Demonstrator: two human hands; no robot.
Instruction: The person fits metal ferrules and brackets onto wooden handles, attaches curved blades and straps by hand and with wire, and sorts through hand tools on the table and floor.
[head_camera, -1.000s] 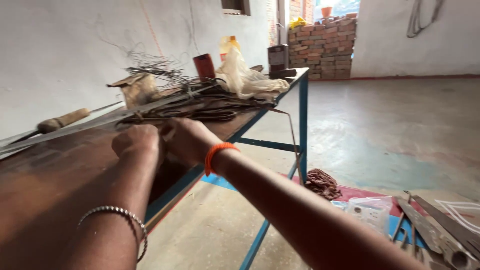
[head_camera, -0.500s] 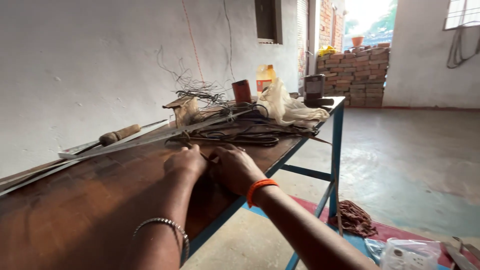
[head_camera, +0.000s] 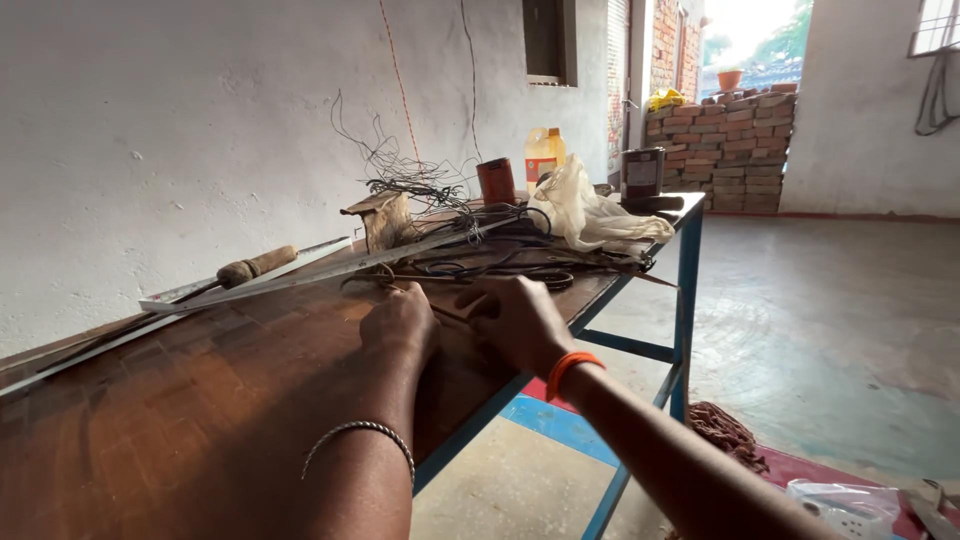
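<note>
My left hand (head_camera: 402, 322) and my right hand (head_camera: 517, 320) rest side by side on the brown wooden tabletop (head_camera: 200, 400), fingers curled around a thin dark wire (head_camera: 447, 315) that runs between them. A silver bracelet sits on my left wrist, an orange band on my right. Just beyond my fingers lies a tangle of dark wires and cables (head_camera: 500, 255). What exactly each hand pinches is hidden by the fingers.
A long metal strip (head_camera: 330, 270) and a wooden-handled tool (head_camera: 258, 266) lie along the wall side. A wooden block (head_camera: 384, 218), red can (head_camera: 496, 181), yellow bottle (head_camera: 541, 152), white plastic bag (head_camera: 590, 212) and dark tin (head_camera: 642, 172) crowd the far end. Bricks (head_camera: 725, 140) are stacked behind.
The view has swung left and upward, so the table and wall fill more of the frame. Both hands stay together on the tabletop at the wire, shifting slightly toward the cable pile.
</note>
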